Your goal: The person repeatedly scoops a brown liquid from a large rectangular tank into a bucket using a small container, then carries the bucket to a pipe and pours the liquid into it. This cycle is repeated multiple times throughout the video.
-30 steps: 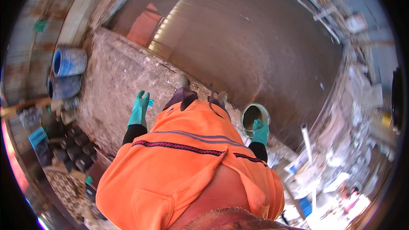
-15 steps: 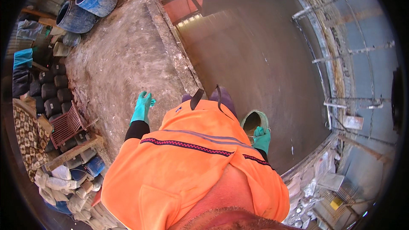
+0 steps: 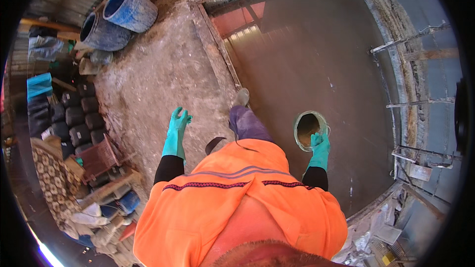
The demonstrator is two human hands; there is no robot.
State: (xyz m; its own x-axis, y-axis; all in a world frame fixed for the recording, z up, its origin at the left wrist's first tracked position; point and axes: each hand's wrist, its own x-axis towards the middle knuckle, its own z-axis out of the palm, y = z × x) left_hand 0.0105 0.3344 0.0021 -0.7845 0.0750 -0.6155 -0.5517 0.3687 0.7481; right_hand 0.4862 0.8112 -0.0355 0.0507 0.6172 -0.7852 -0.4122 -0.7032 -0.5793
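Note:
My right hand [image 3: 320, 143], in a green rubber glove, is closed at the rim of a bucket [image 3: 297, 131]. The bucket hangs over the murky brown water of a sunken tank, its mouth tipped up and something brownish showing inside. A thin wire handle stands out beside my fingers; whether I grip the handle or the rim I cannot tell. My left hand [image 3: 176, 126], gloved alike, hovers over the concrete floor with fingers apart and nothing in them. One boot [image 3: 241, 98] shows at the tank's low edge, below a dark purple trouser leg.
The tank of brown water [image 3: 316, 59] fills the right side, bounded by a concrete ledge [image 3: 217, 52]. Metal rods [image 3: 420, 103] jut from its right wall. Two large blue drums [image 3: 131, 9] stand far left. Several stacked dark containers [image 3: 81, 116] and a reddish crate [image 3: 99, 158] line the left.
My right hand has brought the bucket slightly forward and its mouth shows more fully. A leg and boot have come into view at the tank edge. The view has shifted.

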